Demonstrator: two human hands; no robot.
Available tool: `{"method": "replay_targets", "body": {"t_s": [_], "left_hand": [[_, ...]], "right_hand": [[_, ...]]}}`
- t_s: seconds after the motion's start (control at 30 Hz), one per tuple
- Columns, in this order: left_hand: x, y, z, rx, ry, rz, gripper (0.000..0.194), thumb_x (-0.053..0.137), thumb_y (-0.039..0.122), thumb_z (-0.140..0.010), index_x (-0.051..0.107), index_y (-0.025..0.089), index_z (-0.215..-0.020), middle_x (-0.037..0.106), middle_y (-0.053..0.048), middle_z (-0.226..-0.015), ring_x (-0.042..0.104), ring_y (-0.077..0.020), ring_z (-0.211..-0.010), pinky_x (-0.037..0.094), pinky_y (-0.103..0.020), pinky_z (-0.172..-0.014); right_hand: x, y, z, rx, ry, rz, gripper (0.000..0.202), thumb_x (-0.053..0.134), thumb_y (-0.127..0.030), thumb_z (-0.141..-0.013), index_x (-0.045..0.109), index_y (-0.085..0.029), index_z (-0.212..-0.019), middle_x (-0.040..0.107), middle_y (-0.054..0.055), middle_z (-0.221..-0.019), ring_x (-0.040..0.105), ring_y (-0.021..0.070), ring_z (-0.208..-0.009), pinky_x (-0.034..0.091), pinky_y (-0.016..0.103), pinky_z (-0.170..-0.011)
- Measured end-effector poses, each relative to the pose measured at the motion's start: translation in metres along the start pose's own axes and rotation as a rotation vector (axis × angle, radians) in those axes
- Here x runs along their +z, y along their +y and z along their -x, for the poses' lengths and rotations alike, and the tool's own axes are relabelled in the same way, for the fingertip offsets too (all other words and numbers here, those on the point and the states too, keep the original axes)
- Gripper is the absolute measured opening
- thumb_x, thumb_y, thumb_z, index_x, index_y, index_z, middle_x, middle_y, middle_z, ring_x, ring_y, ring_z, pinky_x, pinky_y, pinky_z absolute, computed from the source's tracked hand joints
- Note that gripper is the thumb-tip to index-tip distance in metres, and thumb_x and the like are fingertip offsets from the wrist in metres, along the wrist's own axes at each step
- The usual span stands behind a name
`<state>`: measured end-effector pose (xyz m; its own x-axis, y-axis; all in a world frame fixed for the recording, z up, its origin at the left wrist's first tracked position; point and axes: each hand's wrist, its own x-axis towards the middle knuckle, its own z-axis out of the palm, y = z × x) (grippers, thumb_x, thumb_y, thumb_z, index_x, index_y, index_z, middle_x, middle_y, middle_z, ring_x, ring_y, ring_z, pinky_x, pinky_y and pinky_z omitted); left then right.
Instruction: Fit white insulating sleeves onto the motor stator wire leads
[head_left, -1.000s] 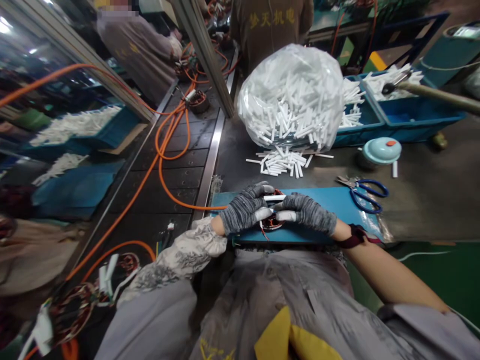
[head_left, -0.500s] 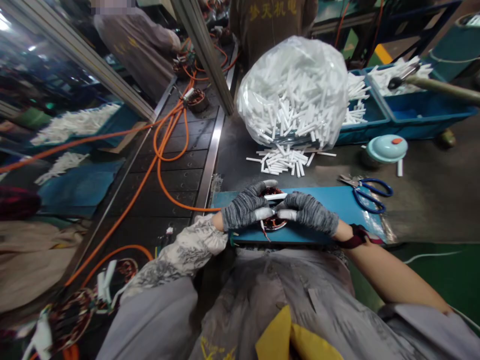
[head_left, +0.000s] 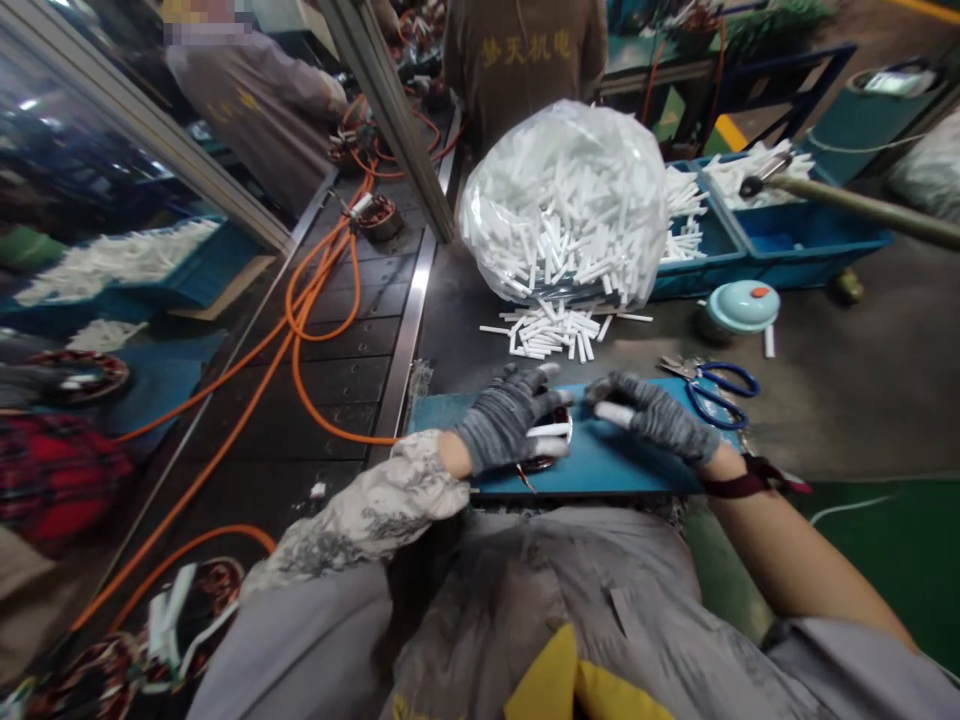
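Note:
A stator with copper windings (head_left: 568, 425) lies on a blue mat (head_left: 600, 465), mostly hidden under my gloved left hand (head_left: 514, 415). That hand's fingers and thumb are closed around the windings. A white sleeve tube (head_left: 549, 430) shows between its fingers, on top of the stator. A thin lead (head_left: 527, 480) sticks out at the stator's near edge. To the right, apart from the stator, my gloved right hand (head_left: 649, 415) hovers over the mat. Its fingers are bent but spread from the thumb, and I see nothing in them.
Beyond the mat lie loose white tubes (head_left: 555, 330) before a full plastic bag (head_left: 570, 200). Blue-handled scissors (head_left: 712, 390) and a lidded cup (head_left: 742, 308) are on the right. Blue bins (head_left: 810, 255) stand behind. Orange hoses (head_left: 300, 370) cross the conveyor (head_left: 337, 385). Co-workers (head_left: 255, 110) are nearby.
My right hand has let go of the stator and moved right, away from my left hand. My left hand stays on the stator, its fingers now further across it. The view has shifted slightly.

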<state>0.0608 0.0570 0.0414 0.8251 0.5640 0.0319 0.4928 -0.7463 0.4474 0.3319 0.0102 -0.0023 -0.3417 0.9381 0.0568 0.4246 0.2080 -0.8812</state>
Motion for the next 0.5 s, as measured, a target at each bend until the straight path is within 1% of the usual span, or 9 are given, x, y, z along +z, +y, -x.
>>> {"method": "replay_targets", "body": {"t_s": [0.07, 0.1, 0.13, 0.2, 0.27, 0.33, 0.37, 0.43, 0.5], "left_hand": [[-0.008, -0.014, 0.017, 0.075, 0.01, 0.131, 0.107, 0.087, 0.061, -0.066, 0.042, 0.021, -0.155, 0.052, -0.019, -0.151, 0.05, -0.0359, -0.139, 0.038, -0.052, -0.119], [-0.01, -0.021, 0.027, 0.109, 0.005, 0.163, 0.12, 0.089, 0.061, -0.062, 0.032, 0.021, -0.16, 0.051, -0.018, -0.152, 0.048, -0.0354, -0.142, 0.036, -0.051, -0.12], [-0.01, -0.026, 0.035, 0.129, -0.012, 0.146, 0.126, 0.09, 0.062, -0.06, 0.027, 0.021, -0.161, 0.049, -0.018, -0.154, 0.045, -0.0359, -0.144, 0.034, -0.051, -0.122], [-0.006, -0.03, 0.049, 0.113, -0.049, 0.02, 0.118, 0.088, 0.058, -0.065, 0.029, 0.022, -0.161, 0.046, -0.017, -0.157, 0.04, -0.0366, -0.148, 0.025, -0.053, -0.126], [0.006, -0.028, 0.057, 0.061, -0.031, -0.119, 0.098, 0.08, 0.053, -0.077, 0.035, 0.024, -0.159, 0.049, -0.015, -0.156, 0.043, -0.0355, -0.146, 0.017, -0.057, -0.128], [0.02, -0.022, 0.062, 0.022, 0.071, -0.195, 0.083, 0.07, 0.052, -0.086, 0.035, 0.028, -0.158, 0.055, -0.01, -0.152, 0.05, -0.0349, -0.141, 0.01, -0.064, -0.127], [0.027, -0.02, 0.062, 0.008, 0.13, -0.217, 0.081, 0.068, 0.054, -0.088, 0.035, 0.031, -0.158, 0.056, -0.008, -0.15, 0.053, -0.0358, -0.138, 0.008, -0.068, -0.126], [0.039, -0.014, 0.059, -0.042, 0.218, -0.247, 0.081, 0.068, 0.058, -0.087, 0.035, 0.033, -0.157, 0.055, -0.006, -0.152, 0.056, -0.0383, -0.134, 0.008, -0.072, -0.125], [0.047, -0.009, 0.051, -0.153, 0.315, -0.263, 0.086, 0.071, 0.058, -0.084, 0.035, 0.029, -0.157, 0.052, -0.01, -0.154, 0.058, -0.0397, -0.132, 0.014, -0.07, -0.125]], "right_hand": [[-0.029, 0.017, -0.007, 0.09, 0.156, 0.288, 0.032, 0.055, -0.044, -0.095, 0.071, -0.022, -0.112, 0.074, 0.01, -0.112, 0.068, 0.0285, -0.105, 0.053, 0.048, -0.099], [-0.041, 0.026, -0.014, 0.134, 0.227, 0.46, 0.034, 0.054, -0.041, -0.095, 0.072, -0.021, -0.116, 0.072, 0.012, -0.119, 0.066, 0.0309, -0.11, 0.051, 0.05, -0.101], [-0.052, 0.035, -0.022, 0.175, 0.275, 0.618, 0.037, 0.053, -0.038, -0.094, 0.072, -0.019, -0.119, 0.07, 0.014, -0.126, 0.064, 0.0334, -0.115, 0.05, 0.052, -0.103], [-0.064, 0.049, -0.042, 0.22, 0.289, 0.743, 0.042, 0.054, -0.034, -0.091, 0.072, -0.016, -0.124, 0.064, 0.017, -0.137, 0.059, 0.0365, -0.122, 0.046, 0.054, -0.107], [-0.068, 0.058, -0.062, 0.236, 0.197, 0.877, 0.044, 0.055, -0.03, -0.089, 0.071, -0.019, -0.128, 0.062, 0.014, -0.141, 0.058, 0.0343, -0.123, 0.045, 0.051, -0.108], [-0.067, 0.061, -0.075, 0.244, 0.122, 0.972, 0.042, 0.055, -0.026, -0.089, 0.072, -0.019, -0.126, 0.067, 0.014, -0.133, 0.06, 0.0319, -0.119, 0.046, 0.048, -0.106], [-0.066, 0.061, -0.079, 0.249, 0.106, 0.991, 0.04, 0.054, -0.025, -0.089, 0.073, -0.018, -0.123, 0.07, 0.015, -0.127, 0.062, 0.0317, -0.115, 0.047, 0.048, -0.104], [-0.066, 0.06, -0.078, 0.265, 0.096, 1.002, 0.035, 0.054, -0.026, -0.09, 0.076, -0.016, -0.115, 0.074, 0.017, -0.115, 0.065, 0.0318, -0.107, 0.05, 0.047, -0.097], [-0.064, 0.055, -0.069, 0.279, 0.093, 0.998, 0.033, 0.055, -0.031, -0.091, 0.077, -0.017, -0.11, 0.074, 0.017, -0.108, 0.066, 0.0316, -0.1, 0.052, 0.045, -0.089]]}}
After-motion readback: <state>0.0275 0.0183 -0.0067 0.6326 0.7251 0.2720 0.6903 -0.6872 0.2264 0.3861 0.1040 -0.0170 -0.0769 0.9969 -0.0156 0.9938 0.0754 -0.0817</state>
